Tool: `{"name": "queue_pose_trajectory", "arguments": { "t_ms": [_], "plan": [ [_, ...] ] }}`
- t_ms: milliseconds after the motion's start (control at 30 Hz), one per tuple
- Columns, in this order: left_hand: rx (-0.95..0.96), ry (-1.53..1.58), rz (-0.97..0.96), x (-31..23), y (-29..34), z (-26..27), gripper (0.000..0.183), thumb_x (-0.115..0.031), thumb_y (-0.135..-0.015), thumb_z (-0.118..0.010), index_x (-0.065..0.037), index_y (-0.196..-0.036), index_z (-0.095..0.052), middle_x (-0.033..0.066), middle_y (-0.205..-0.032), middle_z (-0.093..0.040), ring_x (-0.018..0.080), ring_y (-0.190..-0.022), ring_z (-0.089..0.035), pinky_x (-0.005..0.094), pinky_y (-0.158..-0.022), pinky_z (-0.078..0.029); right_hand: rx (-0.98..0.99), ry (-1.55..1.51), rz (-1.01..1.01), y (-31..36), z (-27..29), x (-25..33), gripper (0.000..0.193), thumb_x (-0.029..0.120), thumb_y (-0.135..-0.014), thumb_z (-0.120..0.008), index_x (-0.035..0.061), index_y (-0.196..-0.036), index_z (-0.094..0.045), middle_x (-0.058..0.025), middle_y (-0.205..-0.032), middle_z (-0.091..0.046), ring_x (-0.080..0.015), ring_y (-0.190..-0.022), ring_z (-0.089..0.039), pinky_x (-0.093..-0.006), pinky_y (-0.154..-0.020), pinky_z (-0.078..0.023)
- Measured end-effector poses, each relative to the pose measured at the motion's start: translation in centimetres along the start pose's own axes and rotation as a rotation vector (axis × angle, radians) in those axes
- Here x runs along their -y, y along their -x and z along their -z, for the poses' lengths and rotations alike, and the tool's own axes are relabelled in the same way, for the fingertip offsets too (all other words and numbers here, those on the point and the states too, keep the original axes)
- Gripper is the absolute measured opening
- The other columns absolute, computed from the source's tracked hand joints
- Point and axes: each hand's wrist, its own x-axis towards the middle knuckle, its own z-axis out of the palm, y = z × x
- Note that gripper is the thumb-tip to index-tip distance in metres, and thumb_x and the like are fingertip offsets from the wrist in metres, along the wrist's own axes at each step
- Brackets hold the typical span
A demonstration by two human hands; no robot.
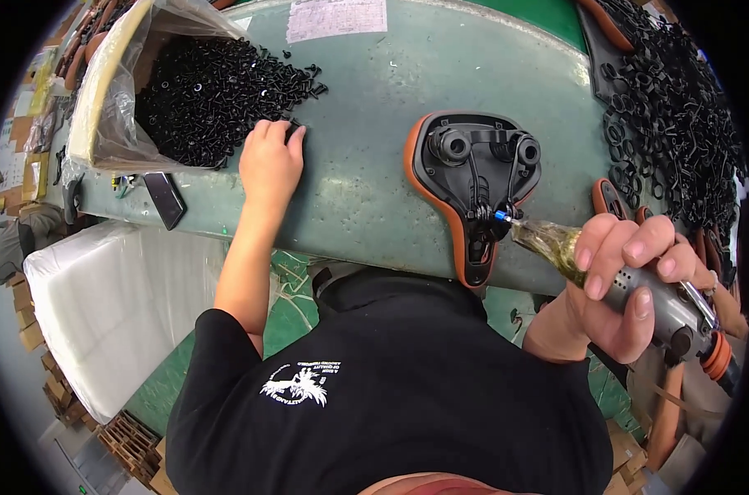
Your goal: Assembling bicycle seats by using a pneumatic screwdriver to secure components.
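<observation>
A bicycle saddle (482,177) with brown edges lies upside down on the green table, its black underside with two round spring parts facing up. My right hand (630,264) is wrapped around a grey power screwdriver (659,309), whose front is covered in clear, yellowed wrapping. Its blue tip (501,216) is at the clamp on the saddle's narrow end; whether it touches a fastener is too small to tell. At the right edge of a heap of black screws (209,95), my left hand (272,161) has its fingers bent, with a dark screw between thumb and forefinger.
The screws spill from a plastic-lined box (102,91) on its side. A phone (165,200) lies below it. At right are heaped black clamp parts (680,124) and another brown-edged saddle (609,198). A white wrapped block (110,305) stands beside the table. Another person's arm (667,412) shows at lower right.
</observation>
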Motion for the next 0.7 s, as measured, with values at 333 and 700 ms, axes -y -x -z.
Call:
{"name": "queue_pose_trajectory", "arguments": {
  "t_ms": [333,700],
  "plan": [
    [0.008,-0.001,-0.085,-0.3,-3.5,-2.6,0.016,-0.022,-0.095,-0.076,-0.006,-0.096,-0.075,0.0104,-0.097,-0.07,0.031,-0.088,-0.07,0.041,-0.076,-0.058,0.014,-0.003,-0.028,0.5,0.4,-0.8,0.04,0.009,-0.091,-0.056,0.0095,-0.131,-0.052,-0.0145,-0.117,-0.059,-0.0166,-0.066,-0.062,-0.0395,-0.07,-0.053],
    [0.73,2.257,0.359,-16.4,2.3,4.6,0.02,-0.006,-0.102,-0.068,0.006,-0.119,-0.07,0.0182,-0.116,-0.068,0.0247,-0.087,-0.072,0.0365,-0.077,-0.061,0.179,-0.237,0.14,-1.2,-0.1,-1.6,0.034,0.014,-0.102,-0.064,0.0122,-0.131,-0.046,-0.0118,-0.12,-0.06,-0.0159,-0.071,-0.069,-0.0364,-0.072,-0.059]
  ]
}}
